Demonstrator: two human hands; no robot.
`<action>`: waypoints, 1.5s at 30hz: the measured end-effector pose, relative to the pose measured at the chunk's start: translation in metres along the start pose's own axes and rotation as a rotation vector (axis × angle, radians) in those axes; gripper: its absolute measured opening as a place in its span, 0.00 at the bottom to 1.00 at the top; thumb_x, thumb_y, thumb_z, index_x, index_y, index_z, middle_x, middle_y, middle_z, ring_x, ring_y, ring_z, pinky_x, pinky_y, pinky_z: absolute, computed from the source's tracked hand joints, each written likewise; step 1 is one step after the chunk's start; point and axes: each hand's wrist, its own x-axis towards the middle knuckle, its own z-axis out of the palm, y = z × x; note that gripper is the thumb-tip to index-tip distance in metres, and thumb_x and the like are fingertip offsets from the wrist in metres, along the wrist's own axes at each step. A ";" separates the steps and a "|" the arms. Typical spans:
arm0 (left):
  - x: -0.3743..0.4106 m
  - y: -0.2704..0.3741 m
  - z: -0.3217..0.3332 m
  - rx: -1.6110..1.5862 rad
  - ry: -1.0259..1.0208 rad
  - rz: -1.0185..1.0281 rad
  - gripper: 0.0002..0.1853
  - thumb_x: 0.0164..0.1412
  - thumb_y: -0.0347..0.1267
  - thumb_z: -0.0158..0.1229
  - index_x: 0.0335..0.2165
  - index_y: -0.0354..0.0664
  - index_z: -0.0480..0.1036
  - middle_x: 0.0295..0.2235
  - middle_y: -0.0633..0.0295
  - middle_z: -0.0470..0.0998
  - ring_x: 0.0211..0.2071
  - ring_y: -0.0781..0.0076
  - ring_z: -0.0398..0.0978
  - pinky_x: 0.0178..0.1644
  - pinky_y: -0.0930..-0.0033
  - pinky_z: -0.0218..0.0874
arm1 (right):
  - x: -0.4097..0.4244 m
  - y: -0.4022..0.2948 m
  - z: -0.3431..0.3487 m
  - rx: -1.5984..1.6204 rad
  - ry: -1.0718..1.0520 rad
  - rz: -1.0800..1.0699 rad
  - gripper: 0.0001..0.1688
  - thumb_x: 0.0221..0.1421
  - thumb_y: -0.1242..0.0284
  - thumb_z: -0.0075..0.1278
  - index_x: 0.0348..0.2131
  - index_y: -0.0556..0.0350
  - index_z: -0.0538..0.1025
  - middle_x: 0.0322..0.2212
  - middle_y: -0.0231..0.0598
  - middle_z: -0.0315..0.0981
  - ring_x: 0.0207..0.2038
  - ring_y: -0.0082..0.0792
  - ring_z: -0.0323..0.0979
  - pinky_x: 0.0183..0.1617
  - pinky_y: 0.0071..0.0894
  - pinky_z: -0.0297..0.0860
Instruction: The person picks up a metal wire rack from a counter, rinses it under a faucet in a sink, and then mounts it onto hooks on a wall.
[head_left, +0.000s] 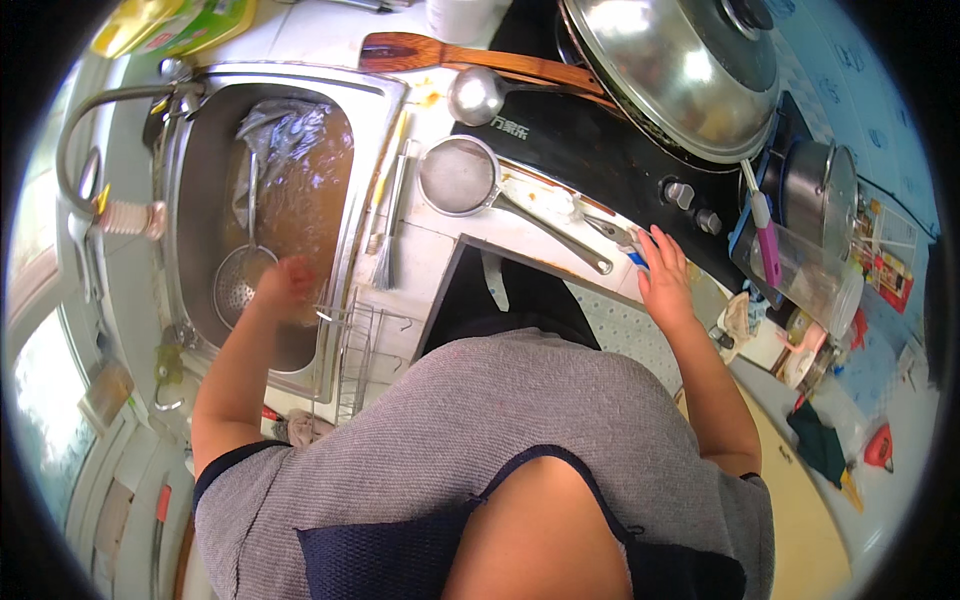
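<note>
My left hand (289, 283), blurred, is over the metal sink (390, 101) on the left; whether its fingers grip anything is unclear. Close beside it a perforated skimmer (234, 281) leans in cloudy brown water (307, 202), its handle pointing away from me. A grey cloth or bag (279, 127) lies wet at the sink's far end. On the right, my right hand (667, 277) is spread at the counter's front edge. Its thumb is near the blue handle of a pair of pliers (611, 231); contact cannot be made out. A fine-mesh strainer (457, 176) lies left of the pliers.
A lidded wok (675, 67) covers part of the black gas stove (577, 142). Wooden spatulas (487, 56) and a steel ladle (476, 96) lie against it. A brush (386, 259) lies beside the sink; a wire rack (360, 360) hangs nearer me. A curved faucet (124, 94) rises at left.
</note>
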 end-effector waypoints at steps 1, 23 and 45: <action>0.005 -0.004 -0.019 0.043 0.048 0.106 0.15 0.59 0.37 0.40 0.38 0.40 0.69 0.33 0.61 0.74 0.34 0.66 0.72 0.37 0.65 0.63 | 0.003 0.003 0.003 -0.024 0.019 -0.017 0.37 0.37 0.78 0.52 0.51 0.45 0.61 0.51 0.36 0.53 0.53 0.44 0.52 0.55 0.40 0.52; -0.193 0.087 0.348 0.340 -0.761 0.455 0.28 0.59 0.44 0.40 0.50 0.34 0.58 0.43 0.50 0.69 0.45 0.59 0.67 0.52 0.59 0.55 | -0.094 0.027 0.002 0.892 0.009 0.463 0.19 0.45 0.70 0.45 0.37 0.61 0.64 0.28 0.54 0.68 0.33 0.52 0.69 0.36 0.40 0.64; -0.238 -0.182 0.840 0.613 -1.489 -0.396 0.25 0.60 0.43 0.38 0.49 0.38 0.60 0.46 0.54 0.67 0.50 0.60 0.61 0.56 0.57 0.48 | -0.430 0.137 0.042 2.433 1.826 0.376 0.21 0.44 0.81 0.39 0.43 0.59 0.61 0.32 0.42 0.67 0.35 0.37 0.67 0.42 0.42 0.65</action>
